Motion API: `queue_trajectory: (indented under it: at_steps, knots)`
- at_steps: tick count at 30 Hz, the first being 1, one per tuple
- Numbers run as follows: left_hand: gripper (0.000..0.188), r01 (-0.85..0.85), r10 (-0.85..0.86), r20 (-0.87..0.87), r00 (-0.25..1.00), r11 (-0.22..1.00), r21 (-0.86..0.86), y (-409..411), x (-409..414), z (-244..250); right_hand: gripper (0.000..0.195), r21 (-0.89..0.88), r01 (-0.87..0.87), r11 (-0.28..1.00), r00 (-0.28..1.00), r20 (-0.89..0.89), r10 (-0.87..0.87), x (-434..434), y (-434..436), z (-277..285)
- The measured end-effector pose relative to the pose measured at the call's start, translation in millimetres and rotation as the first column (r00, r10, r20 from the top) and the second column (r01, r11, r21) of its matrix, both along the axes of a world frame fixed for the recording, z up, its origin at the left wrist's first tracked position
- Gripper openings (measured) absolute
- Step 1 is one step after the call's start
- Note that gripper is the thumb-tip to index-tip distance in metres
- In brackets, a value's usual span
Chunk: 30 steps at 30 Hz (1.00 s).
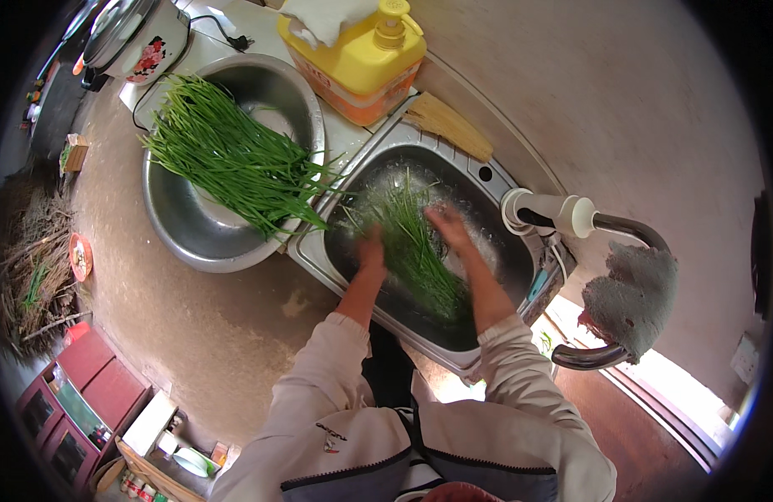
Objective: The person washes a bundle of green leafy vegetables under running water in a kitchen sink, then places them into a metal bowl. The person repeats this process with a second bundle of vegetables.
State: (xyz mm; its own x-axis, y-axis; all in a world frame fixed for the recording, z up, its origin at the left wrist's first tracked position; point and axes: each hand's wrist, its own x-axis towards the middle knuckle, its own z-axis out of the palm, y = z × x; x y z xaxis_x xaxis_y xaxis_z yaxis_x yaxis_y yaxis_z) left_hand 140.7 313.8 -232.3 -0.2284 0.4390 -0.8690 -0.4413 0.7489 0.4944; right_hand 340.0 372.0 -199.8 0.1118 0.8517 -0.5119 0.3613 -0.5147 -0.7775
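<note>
Long green leaves, like garlic chives (417,245), lie in water in a stainless steel sink (355,270). My left hand (370,245) is at their left side, blurred, its fingers partly hidden by leaves and water. On their right side is my right hand (447,223), fingers apart, near the upper part of the bunch; no grip on the leaves shows. Left of the sink, a big metal basin (191,235) bears a large heap of the same green leaves (235,157), some ends hanging over its rim towards the sink.
A yellow pump jug (355,56) stands behind the sink, with a dried loofah (449,125) on the sink's back edge. At the right are a faucet (549,210) and a grey cloth (634,295) hanging on a curved metal pipe. A flowered pot (148,56) stands beyond the basin.
</note>
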Motion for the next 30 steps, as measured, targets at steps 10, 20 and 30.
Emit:
queue_trajectory:
  at_steps: [10,20,30]
  knots:
    - [0.040,0.259,-0.260,-0.105,0.960,0.966,-0.018,-9.3,-18.0,10.9,0.066,-0.006,-0.251,0.968,0.964,0.083,0.251,-10.1,11.2,33.8]
    - [0.043,0.357,-0.324,-0.282,0.903,0.931,0.074,-12.6,-19.3,-19.6,0.044,-0.034,-0.492,0.870,0.868,0.064,0.493,-22.2,-5.0,-20.4]
    - [0.061,0.114,-0.113,0.010,0.994,0.991,-0.077,-10.3,-4.1,17.2,0.048,-0.287,-0.513,0.809,0.823,-0.432,0.369,-22.9,6.1,34.4]
